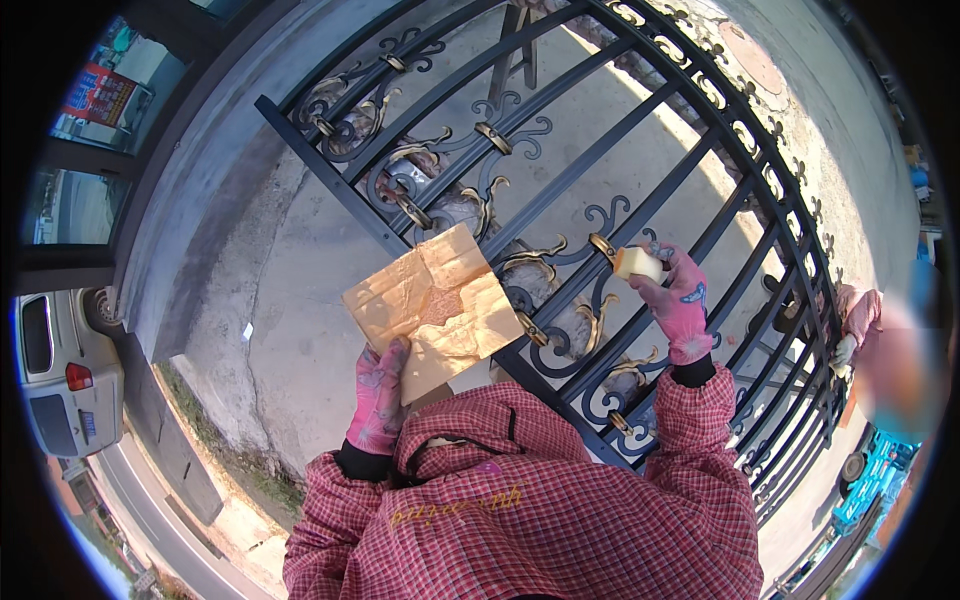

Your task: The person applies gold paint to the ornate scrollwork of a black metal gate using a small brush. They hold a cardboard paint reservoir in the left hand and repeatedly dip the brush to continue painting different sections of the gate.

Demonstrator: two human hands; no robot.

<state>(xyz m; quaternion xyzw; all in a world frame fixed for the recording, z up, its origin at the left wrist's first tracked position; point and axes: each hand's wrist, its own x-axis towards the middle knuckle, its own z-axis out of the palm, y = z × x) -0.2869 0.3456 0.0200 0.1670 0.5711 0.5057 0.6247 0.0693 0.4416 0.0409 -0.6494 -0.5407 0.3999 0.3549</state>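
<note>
My left hand [378, 398], in a pink patterned glove, grips a creased sheet of brown cardboard [470, 305] by its near edge. A rough brownish patch marks the middle of the sheet. In my right hand [682, 302], gloved the same way, a small pale yellow sponge [637, 264] is pinched between the fingers. The sponge is beside a gold-coloured collar [602, 246] on a dark metal gate [335, 178]; whether they touch I cannot tell. The gate lies below my hands, with long bars, curled scrolls and gold-tinted leaf shapes.
A trestle leg [510, 50] stands under the far part of the gate. At the right edge, another person's pink sleeve [860, 312] and gloved hand [843, 352] are by the gate. A silver van [75, 385] is at left, a blue vehicle [878, 478] at lower right.
</note>
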